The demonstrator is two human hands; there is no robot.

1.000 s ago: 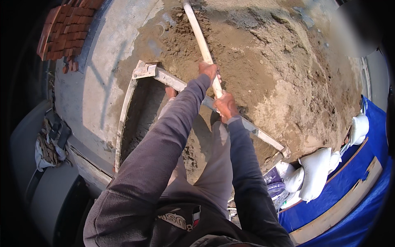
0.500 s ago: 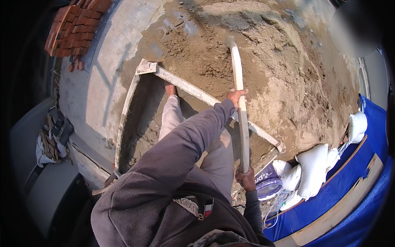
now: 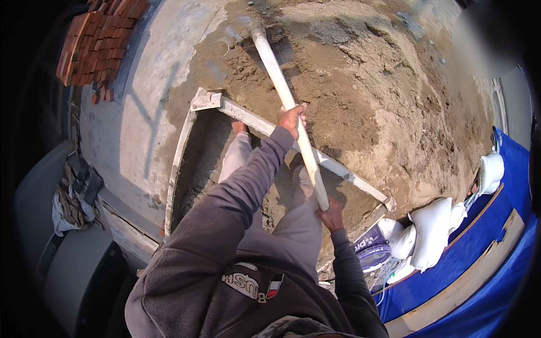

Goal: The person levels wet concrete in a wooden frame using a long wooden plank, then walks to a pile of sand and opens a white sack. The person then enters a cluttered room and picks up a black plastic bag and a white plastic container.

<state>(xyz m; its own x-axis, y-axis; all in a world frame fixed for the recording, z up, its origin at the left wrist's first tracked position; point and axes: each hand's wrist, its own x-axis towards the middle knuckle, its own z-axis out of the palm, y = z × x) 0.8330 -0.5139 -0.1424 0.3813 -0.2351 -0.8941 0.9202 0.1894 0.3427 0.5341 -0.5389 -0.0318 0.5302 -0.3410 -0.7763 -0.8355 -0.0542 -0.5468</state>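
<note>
Both my hands are wrapped around a long pale wooden handle (image 3: 274, 70) that slants from far left to near right. My left hand (image 3: 291, 120) grips it around the middle, above a wooden board frame (image 3: 253, 117). Near the handle's lower end my right hand (image 3: 331, 214) is closed, beside my thigh. The far end of the handle reaches a heap of wet brown sand or mortar (image 3: 236, 62). A darker shape shows beside that end, but the tool's head cannot be made out clearly. My bare foot (image 3: 239, 127) is inside the frame.
A stack of red bricks (image 3: 101, 45) stands at the far left. Drier, lumpy sand (image 3: 394, 101) spreads to the right. White sacks (image 3: 431, 231), a purple bucket (image 3: 372, 248) and a blue tarp (image 3: 411, 304) lie at the near right. Bags and rags (image 3: 73, 197) are at the left.
The handle's far end has swung left and farther out over the wet heap. My left hand has moved left with it, and my right hand has shifted slightly up and left.
</note>
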